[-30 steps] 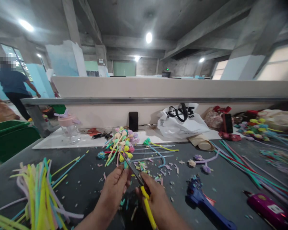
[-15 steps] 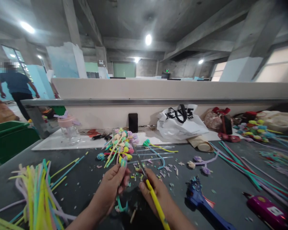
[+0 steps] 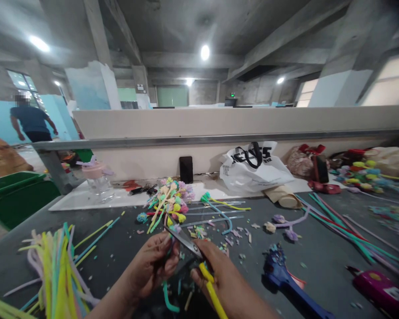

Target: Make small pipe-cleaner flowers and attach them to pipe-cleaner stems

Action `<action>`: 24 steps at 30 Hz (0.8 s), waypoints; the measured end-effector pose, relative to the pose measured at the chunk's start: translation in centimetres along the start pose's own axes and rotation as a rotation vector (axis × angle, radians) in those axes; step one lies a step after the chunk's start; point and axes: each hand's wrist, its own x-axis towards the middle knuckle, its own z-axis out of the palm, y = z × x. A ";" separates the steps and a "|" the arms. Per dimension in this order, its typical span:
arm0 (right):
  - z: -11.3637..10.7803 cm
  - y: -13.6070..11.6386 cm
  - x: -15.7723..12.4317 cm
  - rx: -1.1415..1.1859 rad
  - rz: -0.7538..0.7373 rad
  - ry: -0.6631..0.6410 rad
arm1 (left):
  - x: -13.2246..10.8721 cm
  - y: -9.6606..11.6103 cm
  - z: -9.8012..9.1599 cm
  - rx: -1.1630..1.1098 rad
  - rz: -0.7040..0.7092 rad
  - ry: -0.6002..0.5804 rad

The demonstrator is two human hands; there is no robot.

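L hand point(image 3: 153, 262): fuzzy pc. point(image 3: 171, 240); R hand point(image 3: 217, 268): scissors point(image 3: 193, 248) (yel.-handled).

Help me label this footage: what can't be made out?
Head view: the grasped part of the fuzzy piece, hidden by the left hand.
Head view: end of the scissors' yellow handle, cut off by the bottom edge.
Head view: fine print on the white bag, too small to read.

On the worktop point(image 3: 119, 239), stem bundle point(image 3: 53, 270) left of the hands point(image 3: 153, 263), handled tool point(image 3: 282, 275) right; behind, phone point(image 3: 186, 169) between container point(image 3: 95, 184) and bag point(image 3: 246, 175).
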 end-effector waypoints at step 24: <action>1.7 0.6 0.0 0.096 0.061 0.068 | 0.2 -0.2 0.1 0.085 -0.014 0.112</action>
